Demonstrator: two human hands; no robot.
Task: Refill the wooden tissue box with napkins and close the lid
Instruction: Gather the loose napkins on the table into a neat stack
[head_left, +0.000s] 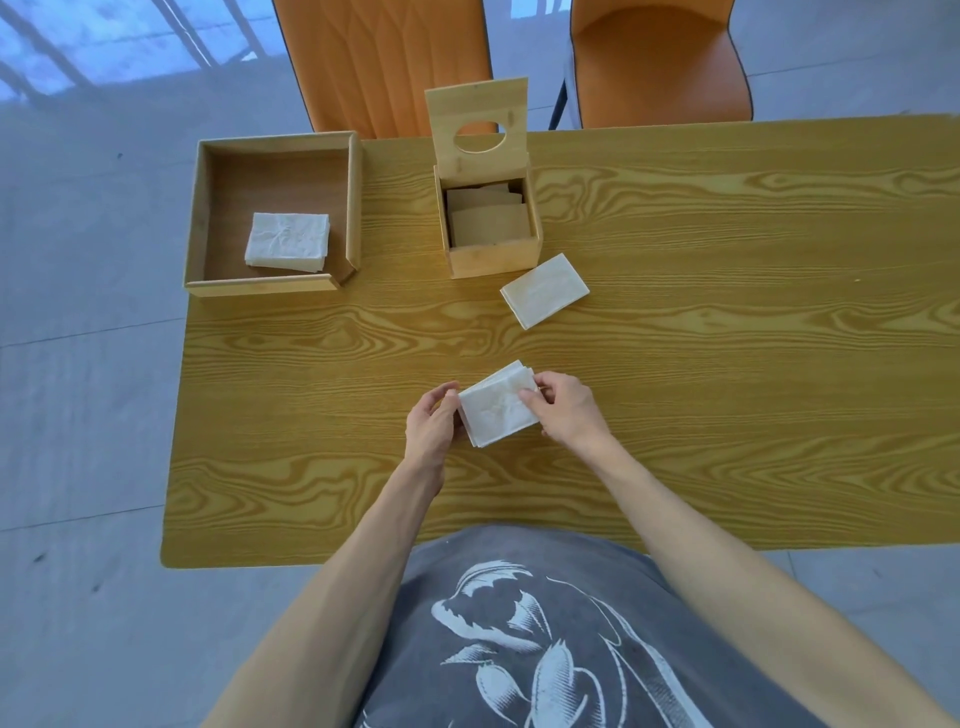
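A folded stack of white napkins (497, 406) rests just above the table in front of me, gripped at its left edge by my left hand (432, 422) and at its right edge by my right hand (567, 409). The wooden tissue box (493, 257) stands farther back, its lid (477, 115) with an oval hole swung upright. Folded napkins lie inside the box. Another napkin stack (544, 290) lies flat on the table just right of the box's front corner.
A wide wooden tray (270, 285) at the table's back left holds one more napkin stack (289, 241). Two orange chairs (384, 57) stand behind the wood-grain table (727, 364). The near table edge runs close to my body.
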